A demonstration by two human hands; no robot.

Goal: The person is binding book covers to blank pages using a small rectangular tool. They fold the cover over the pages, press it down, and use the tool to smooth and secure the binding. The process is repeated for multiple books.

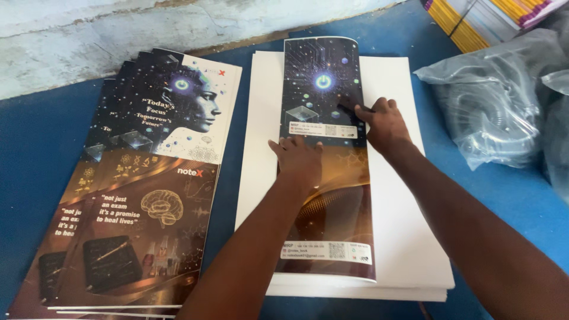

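Both hands, left hand (299, 159) and right hand (382, 123), press flat-fingered on folded cover (326, 195); fanned covers (142, 178) lie beside.

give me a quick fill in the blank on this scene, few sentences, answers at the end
1. Both hands press flat on a folded printed cover that lies on a stack of plain ____ sheets.
2. The left hand rests nearer the person than the ____ hand.
3. A fanned pile of printed covers lies to the ____ of the white stack.
4. Everything rests on a ____ surface.

Missing words: white; right; left; blue
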